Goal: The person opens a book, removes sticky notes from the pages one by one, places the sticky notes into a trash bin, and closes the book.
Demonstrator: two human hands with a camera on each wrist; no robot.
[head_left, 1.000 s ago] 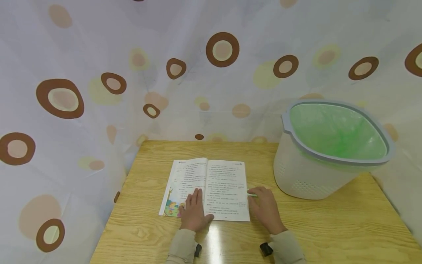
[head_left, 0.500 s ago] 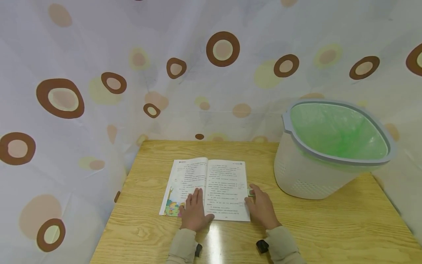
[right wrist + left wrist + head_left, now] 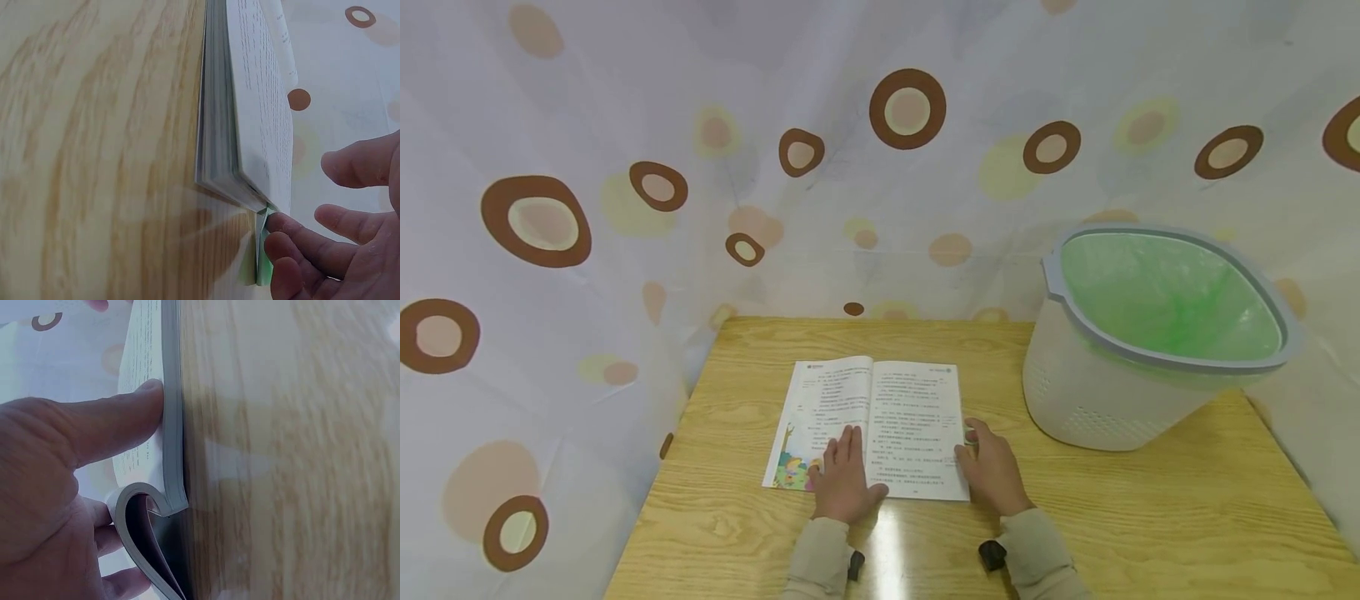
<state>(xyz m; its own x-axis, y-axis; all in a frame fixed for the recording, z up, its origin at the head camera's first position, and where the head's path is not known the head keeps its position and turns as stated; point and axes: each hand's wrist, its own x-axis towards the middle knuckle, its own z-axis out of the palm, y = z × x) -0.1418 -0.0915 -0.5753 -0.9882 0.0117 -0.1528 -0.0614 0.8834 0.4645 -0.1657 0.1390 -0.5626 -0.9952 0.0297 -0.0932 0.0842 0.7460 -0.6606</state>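
Observation:
An open book [image 3: 913, 425] with printed text lies on the table, a coloured drawing at its lower left corner. My left hand [image 3: 842, 483] rests flat across the left page near the fold, its thumb [image 3: 125, 425] on the lower edge of the right page. A thin green strip like a bookmark [image 3: 264, 256] sticks out from the pages at the book's right edge. My right hand [image 3: 992, 473] is beside that edge, its fingertips touching the strip. In the right wrist view its thumb [image 3: 356, 164] stands apart from the fingers; in the head view the hand mostly hides the strip.
A tall white basket [image 3: 1090, 408] with a grey rim and a green lining stands at the right of the wooden table [image 3: 1157, 517]. A white curtain [image 3: 820, 75] with brown rings hangs behind the table and along its sides.
My right hand has moved left against the book's edge, and its thumb has come away from the green strip. Less of the strip shows outside the pages. The left hand stays put.

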